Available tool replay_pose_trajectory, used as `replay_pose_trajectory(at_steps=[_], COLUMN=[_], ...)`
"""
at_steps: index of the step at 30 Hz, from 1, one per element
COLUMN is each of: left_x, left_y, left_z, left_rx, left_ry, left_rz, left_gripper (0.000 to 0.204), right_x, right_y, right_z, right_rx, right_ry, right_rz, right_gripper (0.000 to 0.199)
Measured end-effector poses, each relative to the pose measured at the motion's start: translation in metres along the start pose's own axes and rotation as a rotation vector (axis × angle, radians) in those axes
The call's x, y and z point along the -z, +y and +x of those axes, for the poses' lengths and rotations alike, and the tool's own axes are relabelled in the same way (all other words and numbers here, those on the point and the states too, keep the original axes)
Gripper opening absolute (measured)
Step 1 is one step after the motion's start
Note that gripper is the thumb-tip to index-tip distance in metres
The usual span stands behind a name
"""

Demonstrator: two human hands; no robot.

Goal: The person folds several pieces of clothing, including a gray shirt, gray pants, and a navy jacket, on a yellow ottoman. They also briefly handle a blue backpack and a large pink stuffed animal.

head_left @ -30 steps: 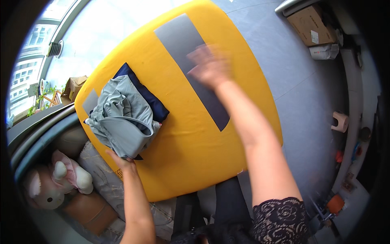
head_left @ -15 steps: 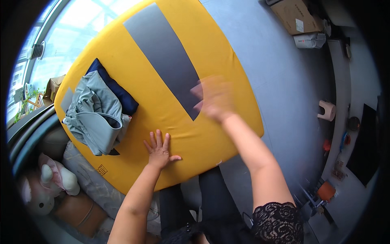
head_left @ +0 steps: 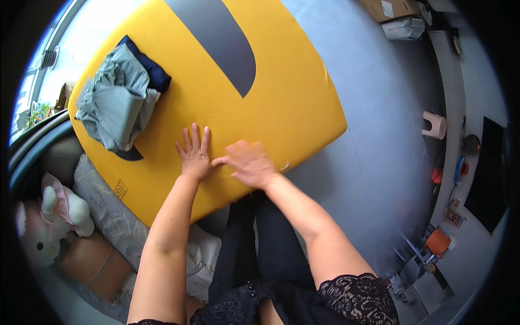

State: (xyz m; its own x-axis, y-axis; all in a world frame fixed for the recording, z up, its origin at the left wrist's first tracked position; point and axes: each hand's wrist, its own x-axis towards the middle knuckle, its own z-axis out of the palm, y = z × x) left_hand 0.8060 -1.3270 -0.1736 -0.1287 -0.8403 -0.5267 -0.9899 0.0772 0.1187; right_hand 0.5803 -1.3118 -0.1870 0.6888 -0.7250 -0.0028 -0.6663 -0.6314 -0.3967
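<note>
A yellow fabric cover (head_left: 292,81) with a dark grey stripe lies over a wide, round-cornered surface in front of me. My left hand (head_left: 196,157) rests flat on it, fingers spread. Beside its thumb, my right hand (head_left: 250,164) is palm down at the near part of the cover, fingers outstretched and a little blurred. Neither hand holds anything. Toward the left edge sits a crumpled grey-green garment (head_left: 116,103), on top of a folded navy cloth (head_left: 153,73).
Left of the cover are a grey patterned sofa (head_left: 103,187), a plush toy (head_left: 65,208) and a brown cushion (head_left: 97,265). Grey floor (head_left: 374,124) stretches to the right, with a pale pink stool (head_left: 434,125). Cardboard boxes (head_left: 398,8) stand at the far right.
My right hand has swept back toward me and left, coming beside my left hand. The view has shifted, so the cover and garment sit higher in it. My left hand stays flat.
</note>
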Motion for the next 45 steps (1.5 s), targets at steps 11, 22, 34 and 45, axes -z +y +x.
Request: replay_pose_trajectory(at_steps=[11, 22, 34, 45], left_x=[-0.102, -0.122, -0.089, -0.087], left_y=[0.015, 0.018, 0.023, -0.028], left_z=[-0.186, -0.174, -0.188, -0.304], left_rx=[0.075, 0.038, 0.136, 0.378], left_ry=[-0.208, -0.144, -0.242, 0.293], left_rz=[-0.047, -0.027, -0.217, -0.494], left_gripper=[0.119, 0.116, 0.099, 0.067], right_x=[0.069, -0.013, -0.009, 0.021], right_y=[0.023, 0.148, -0.012, -0.116], right_z=[-0.1, 0.013, -0.043, -0.049], right_rx=[-0.933, -0.647, -0.469, 0.211], right_ry=[0.069, 0.002, 0.049, -0.052], right_rz=[-0.113, 0.055, -0.29, 0.009], right_gripper=[0.069, 0.072, 0.059, 0.058])
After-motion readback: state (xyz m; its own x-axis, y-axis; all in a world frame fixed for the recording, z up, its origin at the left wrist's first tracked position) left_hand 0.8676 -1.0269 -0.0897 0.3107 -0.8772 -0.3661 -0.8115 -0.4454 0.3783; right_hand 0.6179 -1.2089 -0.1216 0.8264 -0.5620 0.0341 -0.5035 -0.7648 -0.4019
